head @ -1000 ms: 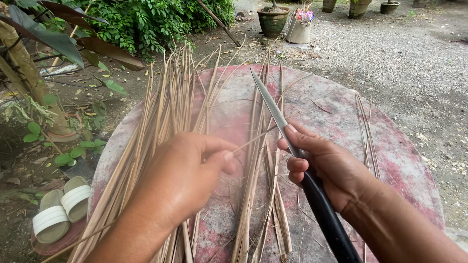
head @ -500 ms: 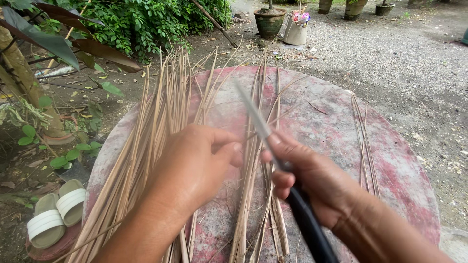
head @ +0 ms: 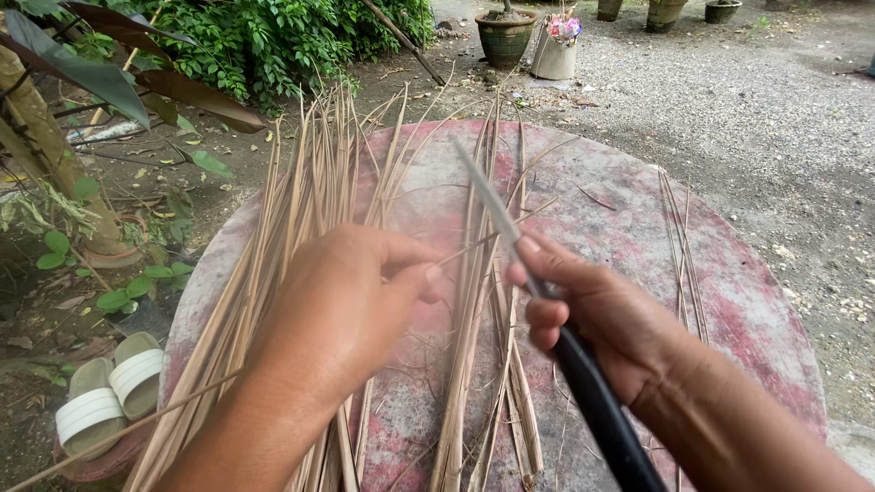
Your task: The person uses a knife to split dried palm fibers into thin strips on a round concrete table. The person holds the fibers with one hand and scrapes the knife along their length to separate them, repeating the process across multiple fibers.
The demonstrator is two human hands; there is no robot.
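Observation:
My right hand (head: 612, 321) grips a knife (head: 499, 217) with a black handle, its long grey blade pointing away over the round, worn red and grey table (head: 729, 310). My left hand (head: 351, 305) pinches a thin dry leaf strip (head: 474, 244) between thumb and fingers, and the strip runs toward the blade. A big bundle of dry palm leaf strips (head: 301, 210) lies under my left hand. A second, smaller heap of strips (head: 478, 364) lies between my hands. A few thin strips (head: 679, 246) lie at the table's right side.
A pair of pale sandals (head: 105, 387) sits on the ground at the left. Green bushes (head: 273, 36) and a tree trunk (head: 41, 155) stand at the left and back. Flower pots (head: 506, 36) stand on the gravel behind the table.
The knife has shifted left and down toward my left hand. My left hand has moved slightly right, still pinching the strip.

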